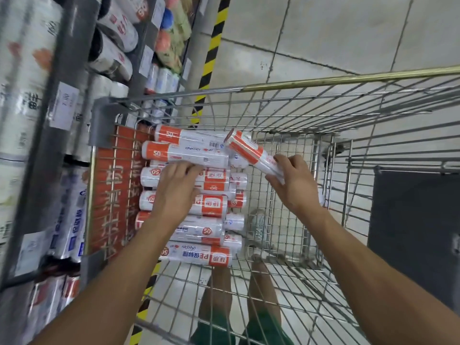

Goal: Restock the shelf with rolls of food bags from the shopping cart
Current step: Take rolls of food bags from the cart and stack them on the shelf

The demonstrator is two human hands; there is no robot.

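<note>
Several white-and-orange rolls of food bags (189, 155) lie stacked along the left side of the wire shopping cart (293, 88). My left hand (175, 189) rests palm-down on the pile, fingers curled over a roll in the middle; whether it grips that roll is unclear. My right hand (295, 185) holds one roll (249, 150) lifted above the pile, tilted with its orange end up and to the left. The shelf (67, 105) runs along the left edge of the view, stocked with similar rolls.
Price tags (63, 108) hang on the shelf rails. A red sign panel (112, 195) lines the cart's left wall. Yellow-black tape (211, 51) marks the floor beside the shelf. A dark panel (413, 232) stands at the right. My legs show beneath the cart.
</note>
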